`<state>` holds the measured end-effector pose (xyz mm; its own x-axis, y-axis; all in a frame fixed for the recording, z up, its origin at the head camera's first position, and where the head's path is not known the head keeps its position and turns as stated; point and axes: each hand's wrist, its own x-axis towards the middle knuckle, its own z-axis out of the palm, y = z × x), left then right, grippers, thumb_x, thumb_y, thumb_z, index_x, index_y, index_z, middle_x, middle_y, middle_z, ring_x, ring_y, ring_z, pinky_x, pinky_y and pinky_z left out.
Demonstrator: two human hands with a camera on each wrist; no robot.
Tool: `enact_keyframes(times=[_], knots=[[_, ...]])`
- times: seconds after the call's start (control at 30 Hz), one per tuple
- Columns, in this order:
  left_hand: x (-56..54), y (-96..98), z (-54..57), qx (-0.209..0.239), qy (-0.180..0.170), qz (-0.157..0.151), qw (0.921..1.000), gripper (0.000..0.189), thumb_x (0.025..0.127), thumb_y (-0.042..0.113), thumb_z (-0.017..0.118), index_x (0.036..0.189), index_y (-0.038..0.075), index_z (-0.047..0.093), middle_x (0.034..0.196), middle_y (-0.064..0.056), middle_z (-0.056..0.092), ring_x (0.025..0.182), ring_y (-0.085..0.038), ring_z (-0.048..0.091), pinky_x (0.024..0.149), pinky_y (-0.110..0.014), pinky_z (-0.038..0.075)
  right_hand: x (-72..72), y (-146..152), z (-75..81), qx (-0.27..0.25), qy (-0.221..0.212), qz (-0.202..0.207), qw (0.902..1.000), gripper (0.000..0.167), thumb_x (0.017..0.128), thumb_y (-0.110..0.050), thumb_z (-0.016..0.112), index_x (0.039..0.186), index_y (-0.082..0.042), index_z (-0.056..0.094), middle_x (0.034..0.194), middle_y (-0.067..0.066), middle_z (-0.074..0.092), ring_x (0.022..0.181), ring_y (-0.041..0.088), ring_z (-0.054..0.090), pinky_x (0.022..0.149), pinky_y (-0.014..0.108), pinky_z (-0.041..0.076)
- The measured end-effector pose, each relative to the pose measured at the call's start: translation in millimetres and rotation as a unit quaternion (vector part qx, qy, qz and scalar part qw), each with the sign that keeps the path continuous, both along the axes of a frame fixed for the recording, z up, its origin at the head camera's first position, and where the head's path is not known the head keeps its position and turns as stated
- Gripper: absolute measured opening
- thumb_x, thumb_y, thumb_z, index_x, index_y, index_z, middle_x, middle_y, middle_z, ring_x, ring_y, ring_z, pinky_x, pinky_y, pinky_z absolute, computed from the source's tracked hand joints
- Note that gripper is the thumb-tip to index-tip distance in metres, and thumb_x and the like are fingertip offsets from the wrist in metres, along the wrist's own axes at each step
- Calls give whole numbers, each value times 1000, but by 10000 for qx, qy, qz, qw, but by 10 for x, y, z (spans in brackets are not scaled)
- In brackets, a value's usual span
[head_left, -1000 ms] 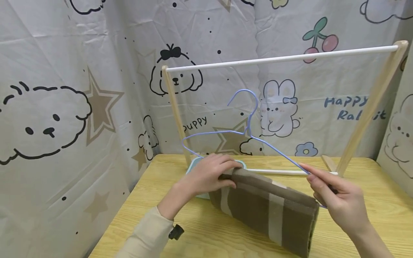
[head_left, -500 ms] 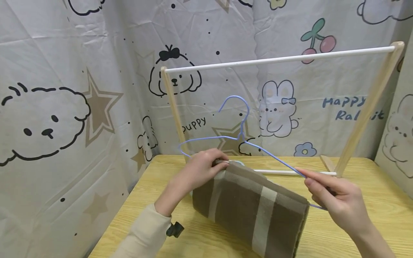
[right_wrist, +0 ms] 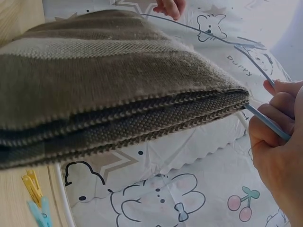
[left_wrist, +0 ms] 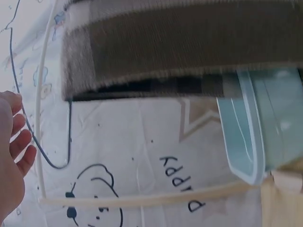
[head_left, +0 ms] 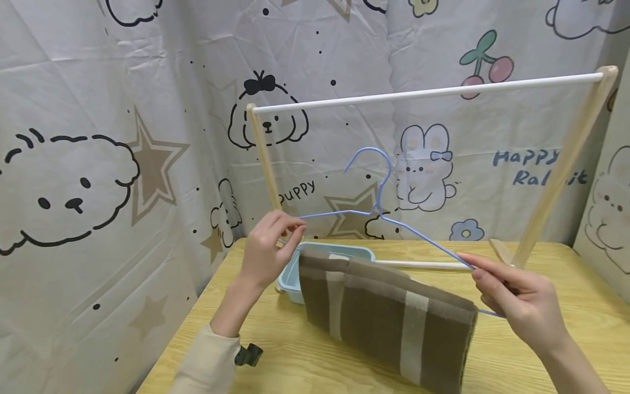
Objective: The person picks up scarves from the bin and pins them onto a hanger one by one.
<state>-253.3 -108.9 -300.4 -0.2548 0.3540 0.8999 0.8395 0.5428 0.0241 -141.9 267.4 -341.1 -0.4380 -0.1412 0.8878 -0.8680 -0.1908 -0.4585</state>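
A blue wire hanger [head_left: 418, 235] stands tilted above the table, its hook pointing up. Folded brown knit cloth with pale stripes [head_left: 374, 312] hangs over its lower bar. My right hand [head_left: 521, 303] grips the hanger's right corner, thumb and index finger along the sloping arm; in the right wrist view the wire runs out of the cloth into the curled fingers. Off the cloth, my left hand [head_left: 268, 249] is at the hanger's left arm. Its loosely bent fingertips reach the wire in the left wrist view [left_wrist: 19, 132]; no firm grip shows.
Behind the cloth's left end sits a light blue plastic basket [head_left: 290, 279]. A wooden rack with a white top rail [head_left: 428, 94] stands at the back of the table [head_left: 246, 339]. Yellow [right_wrist: 32, 188] and blue [right_wrist: 40, 213] clothespins lie in the right wrist view.
My left hand has let go of the cloth's top edge and moved left and up to the hanger's left arm. The cloth now hangs down, uncovering the basket. My right hand keeps its grip.
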Motion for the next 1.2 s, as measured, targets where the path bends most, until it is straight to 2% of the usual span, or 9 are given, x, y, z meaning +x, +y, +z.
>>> enact_keyframes(times=[0.17,0.3,0.43,0.57,0.63,0.83,0.97,1.1,1.2], knots=[[-19,-129,-46,22,-66,196,9998,24,84,9,78,103,3,67,102,-10,63,96,-26,59,85,-37,48,-33,-5,36,-52,80,198,9998,31,86,31,43,115,28,56,56,0,31,48,7,30,39,17,22],[-22,-177,-97,45,-438,190,9989,36,84,12,79,115,0,64,112,-12,65,105,-28,60,93,-41,48,-62,-3,71,-120,105,399,9991,31,86,32,41,114,30,55,56,1,32,47,8,29,39,18,22],[-42,-214,-137,296,-1124,125,9931,36,87,13,76,119,4,64,107,-10,67,96,-23,63,86,-37,52,-97,0,105,-186,100,593,9980,32,86,32,39,113,30,54,58,3,34,47,9,29,39,20,22],[-74,-238,-190,933,-1847,-291,9779,26,88,8,73,113,9,67,90,-4,65,80,-13,60,73,-25,52,-135,10,138,-163,13,616,9980,34,85,33,38,114,29,55,59,3,33,48,9,28,39,22,21],[-79,-233,-212,1249,-1955,-579,9710,21,87,4,74,107,9,69,82,-3,64,75,-9,56,68,-21,48,-166,11,150,-80,5,614,9981,34,84,33,39,114,29,55,58,2,33,48,9,28,39,21,21],[-84,-144,-252,1856,-1656,-1115,9621,11,87,-4,71,97,1,73,64,-5,52,59,-3,41,52,-19,32,-314,55,137,50,87,649,9978,33,85,32,41,113,28,57,56,1,31,48,10,28,39,20,20],[-81,-87,-266,2303,-1129,-1229,9587,13,85,-8,71,96,-3,74,61,-4,51,54,-4,34,48,-21,26,-404,116,124,180,-115,99,9997,33,84,32,43,111,24,61,54,0,33,48,11,29,39,23,18],[-68,-56,-270,2652,-610,-1318,9532,11,83,-10,72,92,-6,75,61,-5,54,53,-6,34,47,-21,26,-462,155,131,432,-404,-608,9964,33,83,30,49,109,18,66,54,-2,36,48,10,30,39,25,18],[-56,-57,-262,2813,-430,-1400,9484,10,82,-12,72,90,-8,74,62,-5,57,52,-6,36,47,-20,27,-475,164,139,646,-524,-1029,9912,32,82,29,54,107,15,68,60,-4,51,50,8,37,40,24,24]])
